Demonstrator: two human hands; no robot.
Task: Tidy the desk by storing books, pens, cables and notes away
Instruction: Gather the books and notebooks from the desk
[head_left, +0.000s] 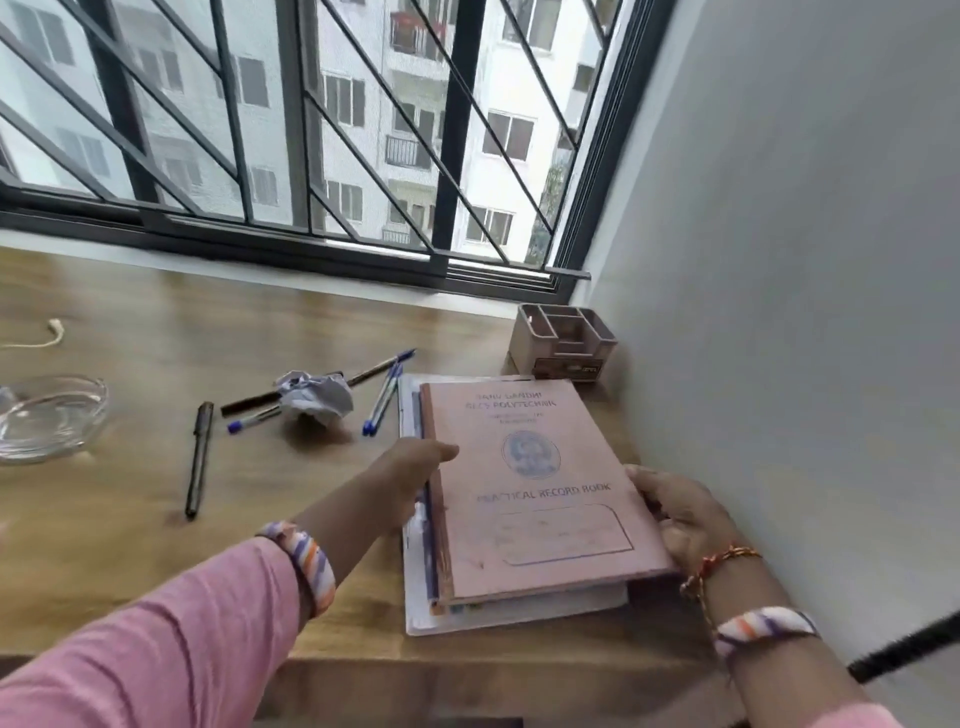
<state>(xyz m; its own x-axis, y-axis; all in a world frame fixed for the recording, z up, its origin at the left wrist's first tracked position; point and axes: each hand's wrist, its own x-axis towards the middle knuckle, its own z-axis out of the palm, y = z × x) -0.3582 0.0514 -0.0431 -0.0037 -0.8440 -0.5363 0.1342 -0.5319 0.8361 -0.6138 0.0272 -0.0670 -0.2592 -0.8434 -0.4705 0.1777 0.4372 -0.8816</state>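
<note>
- the wooden desk (130, 545) runs from the near edge to the window sill, with a grey wall on the right.
- near right, a stack of books (519, 603) lies flat on the desk, a pink record book (535, 467) on top and white and blue books under it.
- the right hand (675, 512) grips the right edge of the pink record book, fingers curled round it.
- the left hand (410, 473) presses against the left side of the stack, thumb on the pink cover.
- left of the stack, a black pen (198, 460) lies alone.
- farther on, a crumpled paper ball (314, 397) sits among blue-capped pens (382, 399) and a dark pencil (249, 402).
- at the left edge, a glass ashtray (49, 415); beyond it, a white cable end (49, 335).
- far right, in the corner by the wall, a pink pen organiser (563, 340) stands just beyond the stack.
</note>
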